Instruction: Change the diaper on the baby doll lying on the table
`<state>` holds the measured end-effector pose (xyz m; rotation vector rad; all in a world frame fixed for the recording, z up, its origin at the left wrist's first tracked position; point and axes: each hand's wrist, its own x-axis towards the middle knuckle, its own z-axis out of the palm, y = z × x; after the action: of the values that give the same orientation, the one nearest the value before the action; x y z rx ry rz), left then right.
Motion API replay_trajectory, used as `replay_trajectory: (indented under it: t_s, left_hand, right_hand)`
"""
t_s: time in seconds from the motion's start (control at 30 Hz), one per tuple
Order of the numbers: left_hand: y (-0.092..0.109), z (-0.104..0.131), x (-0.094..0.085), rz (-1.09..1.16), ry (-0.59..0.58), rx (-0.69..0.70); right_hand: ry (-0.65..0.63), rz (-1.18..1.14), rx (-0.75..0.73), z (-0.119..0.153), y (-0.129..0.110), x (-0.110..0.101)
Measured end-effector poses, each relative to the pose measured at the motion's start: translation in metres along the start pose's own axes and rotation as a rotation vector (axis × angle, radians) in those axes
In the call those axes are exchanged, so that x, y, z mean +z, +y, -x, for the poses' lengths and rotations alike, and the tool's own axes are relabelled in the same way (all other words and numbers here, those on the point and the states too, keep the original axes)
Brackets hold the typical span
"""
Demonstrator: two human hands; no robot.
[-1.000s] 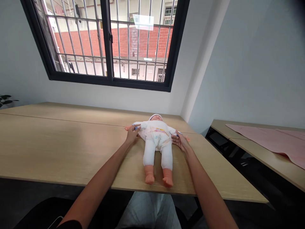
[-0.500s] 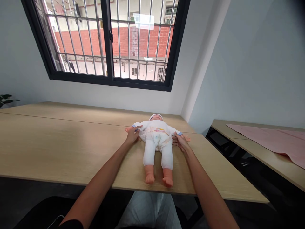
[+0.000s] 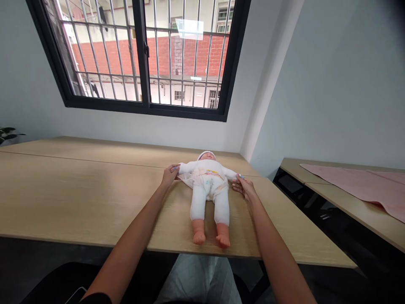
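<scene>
A baby doll point(image 3: 209, 181) in white clothes and a white cap lies on its back on the wooden table point(image 3: 104, 190), its bare feet toward me and its arms spread. Sheer fabric and a printed diaper show round its waist. My left hand point(image 3: 171, 174) is closed round the doll's cuff and hand at the left, hiding that doll hand. At the right, my right hand point(image 3: 244, 185) has its thumb and fingers on the other cuff, the lower fingers reaching toward the doll's side.
A second table point(image 3: 316, 174) with a pink cloth point(image 3: 357, 181) stands to the right, past a dark gap. The near table edge crosses above my lap. Behind is a wall with a barred window point(image 3: 144, 55); a plant point(image 3: 8, 134) shows at far left.
My left hand has moved outward to the left, from the doll's forearm and side to its cuff and hand. My right hand has shifted slightly outward to the cuff's end.
</scene>
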<state>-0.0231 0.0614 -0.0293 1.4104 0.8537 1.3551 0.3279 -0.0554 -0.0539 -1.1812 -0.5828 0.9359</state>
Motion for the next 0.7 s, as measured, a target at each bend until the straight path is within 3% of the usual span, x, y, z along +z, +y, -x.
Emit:
replay_trajectory:
  t_s: [0.17,0.33,0.53,0.6,0.7]
  left_hand:
    - [0.005,0.001,-0.003,-0.045,0.117,-0.045]
    - [0.011,0.005,-0.002,-0.125,0.211,-0.065]
    - [0.021,0.014,0.004,-0.348,0.376,0.081]
    - [0.024,0.019,0.014,-0.430,0.349,0.162]
    - [0.022,0.025,0.033,-0.521,0.155,0.215]
  right_hand:
    - [0.185,-0.044,-0.056,-0.005,0.001,-0.003]
    - [0.272,0.031,-0.111,-0.008,0.003,-0.005]
    - [0.408,0.192,-0.306,-0.003,0.002,-0.001]
    - [0.378,0.262,-0.376,-0.001,0.003,0.006]
    - [0.194,0.375,-0.419,0.000,0.008,0.022]
